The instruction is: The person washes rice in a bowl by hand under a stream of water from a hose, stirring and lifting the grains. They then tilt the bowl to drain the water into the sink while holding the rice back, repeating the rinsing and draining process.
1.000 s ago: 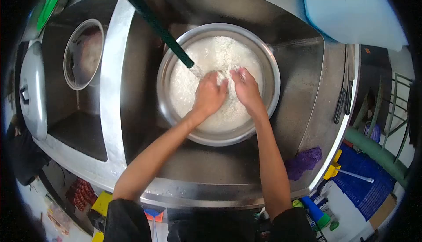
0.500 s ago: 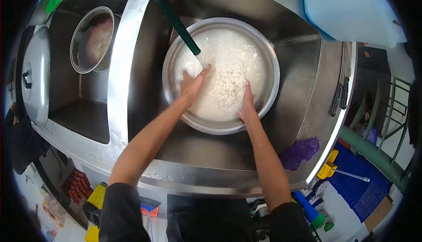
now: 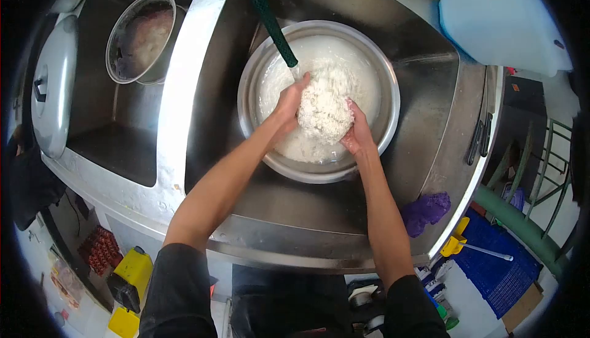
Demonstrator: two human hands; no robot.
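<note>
You are standing at a steel sink (image 3: 295,216) split by a broad divider into a left and a right basin. In the right basin sits a wide metal bowl (image 3: 307,176), holding cloudy white liquid (image 3: 370,80) and pale, rice-like grains. Beyond the bowl on the far right stands a pale blue-white container (image 3: 504,24). At the far left, a metal lid (image 3: 56,86) leans on its edge beside the left basin, where a round pot (image 3: 162,61) of dark liquid stands toward the far side. A dark green hose (image 3: 268,18) comes in from the far side, its end above the bowl.

A heap of grains (image 3: 326,110) lies between your hands, inside the bowl's outline. Your left hand (image 3: 289,103) cups the heap's left side, thumb pointing far, beside the hose end; your right hand (image 3: 359,130) cups its right near side. The hands are apart, palms spread under the load, most fingers hidden. Near right lies a crumpled purple cloth (image 3: 426,214); farther along that edge rest dark-handled knives (image 3: 474,142).
</note>
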